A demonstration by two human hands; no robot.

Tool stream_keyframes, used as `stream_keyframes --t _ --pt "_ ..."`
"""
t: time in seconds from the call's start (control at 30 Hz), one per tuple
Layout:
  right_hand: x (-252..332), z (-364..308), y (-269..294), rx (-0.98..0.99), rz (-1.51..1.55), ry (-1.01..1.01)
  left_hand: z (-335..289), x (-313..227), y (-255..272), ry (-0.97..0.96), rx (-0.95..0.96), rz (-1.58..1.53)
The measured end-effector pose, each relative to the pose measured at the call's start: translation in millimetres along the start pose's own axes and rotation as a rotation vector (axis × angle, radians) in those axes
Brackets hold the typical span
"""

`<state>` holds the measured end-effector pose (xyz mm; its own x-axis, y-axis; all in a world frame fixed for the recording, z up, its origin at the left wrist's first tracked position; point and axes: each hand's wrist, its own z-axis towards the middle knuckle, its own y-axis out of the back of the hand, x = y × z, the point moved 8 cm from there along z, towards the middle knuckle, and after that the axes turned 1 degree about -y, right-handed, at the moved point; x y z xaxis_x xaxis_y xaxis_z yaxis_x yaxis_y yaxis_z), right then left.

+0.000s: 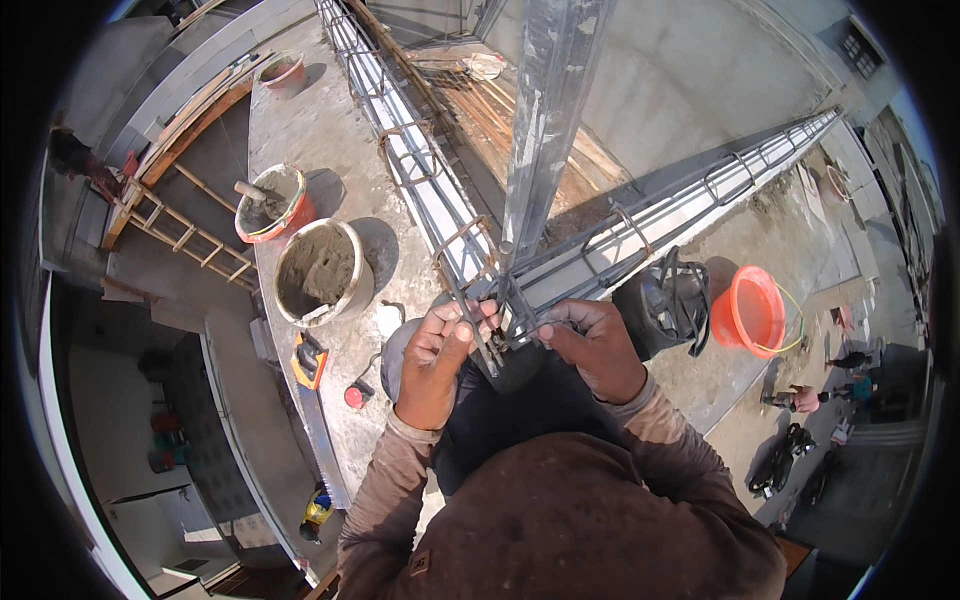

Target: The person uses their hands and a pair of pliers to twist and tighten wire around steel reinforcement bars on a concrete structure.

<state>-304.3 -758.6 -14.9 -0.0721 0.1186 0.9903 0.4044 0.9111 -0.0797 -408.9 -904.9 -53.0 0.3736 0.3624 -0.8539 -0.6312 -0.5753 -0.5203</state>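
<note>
My left hand and my right hand both grip steel bars at the corner where two rebar cages meet. One cage runs away to the upper left, the other to the upper right. My left fingers pinch a thin bar or wire at the joint. My right fingers curl round the bars just to its right. A tall vertical steel column cage rises from the same corner between my hands.
A grey bucket of mortar and a red-rimmed bucket stand on the concrete ledge at left, with a spirit level nearby. At right sit a black bag and an orange bucket. Wooden ladder far left. People stand far below at right.
</note>
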Motion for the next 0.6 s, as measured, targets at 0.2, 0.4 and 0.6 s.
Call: stream_keyframes --t 0.2,0.4,0.6 --pt "2 -4 3 -0.048 -0.158 0.120 1 0 2 0.054 0.023 -0.013" --pt "35 -10 0 -0.109 -0.364 0.268 0 -9 -3 -0.017 -0.049 0.060" --pt "42 -8 15 -0.174 -0.389 0.309 5 -15 -18 -0.025 -0.051 0.133"
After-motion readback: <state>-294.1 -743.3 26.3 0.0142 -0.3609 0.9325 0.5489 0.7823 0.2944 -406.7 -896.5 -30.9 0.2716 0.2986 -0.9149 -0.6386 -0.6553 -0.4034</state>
